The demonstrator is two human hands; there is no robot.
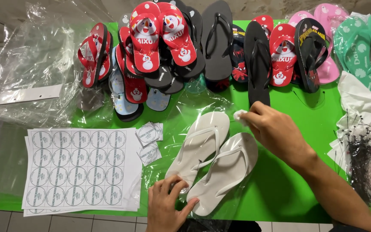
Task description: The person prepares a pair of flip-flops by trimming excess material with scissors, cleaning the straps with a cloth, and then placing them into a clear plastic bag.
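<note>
Leftmost, crumpled clear plastic bags (pixel 35 64) lie over the edge of the green table (pixel 288 189), and nearer the person rests a stack of white paper sheets printed with rows of round labels (pixel 80 167). Just right of it sit a few cut-out square labels (pixel 150 141). Behind them a heap of red rubber flip-flops with snowman prints (pixel 151 43) piles over black ones. Next, the left hand (pixel 166 206) presses down at the heel ends of a pair of plain white rubber flip-flops (pixel 213 159), fingers curled loosely, thumb touching the right sandal's heel; it grips nothing. The pair lies side by side on a clear plastic sheet near the table's front edge, toes pointing away and to the right. Above the pair's toes, the right hand (pixel 275 131) is closed, pinching a small white scrap (pixel 239 115) between its fingertips. Farther right stand black, pink and mint-green flip-flops (pixel 361 43), then a bundle of black plastic tag fasteners (pixel 363 167) on white paper.
</note>
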